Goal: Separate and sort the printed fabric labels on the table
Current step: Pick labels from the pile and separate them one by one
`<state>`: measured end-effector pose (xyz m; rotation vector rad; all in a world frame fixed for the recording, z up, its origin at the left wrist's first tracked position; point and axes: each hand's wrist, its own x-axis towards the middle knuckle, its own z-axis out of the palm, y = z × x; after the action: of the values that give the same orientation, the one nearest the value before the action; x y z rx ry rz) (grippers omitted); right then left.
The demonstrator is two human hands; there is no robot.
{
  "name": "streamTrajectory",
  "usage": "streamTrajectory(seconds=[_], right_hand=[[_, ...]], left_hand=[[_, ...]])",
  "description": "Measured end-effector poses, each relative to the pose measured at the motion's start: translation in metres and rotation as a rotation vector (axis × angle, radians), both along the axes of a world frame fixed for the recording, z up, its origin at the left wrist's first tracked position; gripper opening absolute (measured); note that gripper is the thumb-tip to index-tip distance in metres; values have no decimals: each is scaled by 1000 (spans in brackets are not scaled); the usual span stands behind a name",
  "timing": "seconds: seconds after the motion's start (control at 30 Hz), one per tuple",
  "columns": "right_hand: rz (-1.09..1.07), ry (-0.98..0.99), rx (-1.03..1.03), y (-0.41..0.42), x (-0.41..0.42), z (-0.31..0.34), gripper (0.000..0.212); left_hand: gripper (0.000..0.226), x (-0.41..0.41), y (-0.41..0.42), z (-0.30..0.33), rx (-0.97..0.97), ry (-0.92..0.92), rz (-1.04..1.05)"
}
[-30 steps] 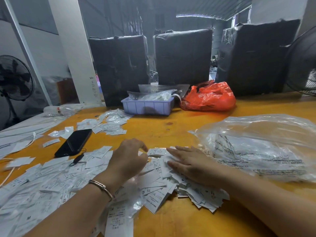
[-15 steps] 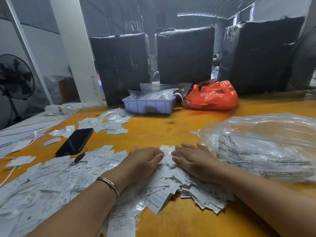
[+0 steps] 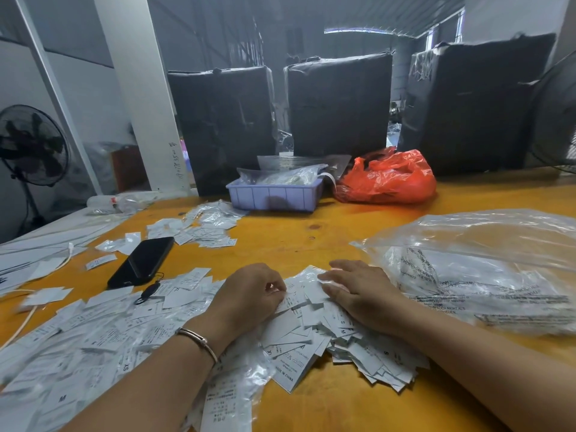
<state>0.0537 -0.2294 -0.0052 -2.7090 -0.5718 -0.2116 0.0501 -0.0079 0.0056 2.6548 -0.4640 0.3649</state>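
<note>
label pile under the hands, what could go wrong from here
The heap of white printed fabric labels spills close to the near edge of the yellow wooden table, so some may slide off. The left hand works beside the spread of loose labels, so the two may mix.

Both forearms reach in from the near edge of the table, the 2 hands close together. The left hand (image 3: 249, 294) is knuckles up with fingers curled under, a thin bracelet (image 3: 199, 341) on its wrist. The right hand (image 3: 361, 291) lies palm down, fingers straight and spread.
</note>
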Motion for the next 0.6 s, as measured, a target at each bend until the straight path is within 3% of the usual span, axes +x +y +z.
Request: streamTrajectory(seconds=[0.1, 0.4, 0.6], right_hand=[[35, 96, -21, 1, 1, 2, 38], [54, 117, 323, -3, 1, 12, 32], [45, 195, 160, -2, 1, 13, 37]], left_hand=[[19, 2, 0, -2, 41, 21, 22], [27, 5, 0, -6, 114, 48, 24], [25, 5, 0, -6, 98, 48, -13]])
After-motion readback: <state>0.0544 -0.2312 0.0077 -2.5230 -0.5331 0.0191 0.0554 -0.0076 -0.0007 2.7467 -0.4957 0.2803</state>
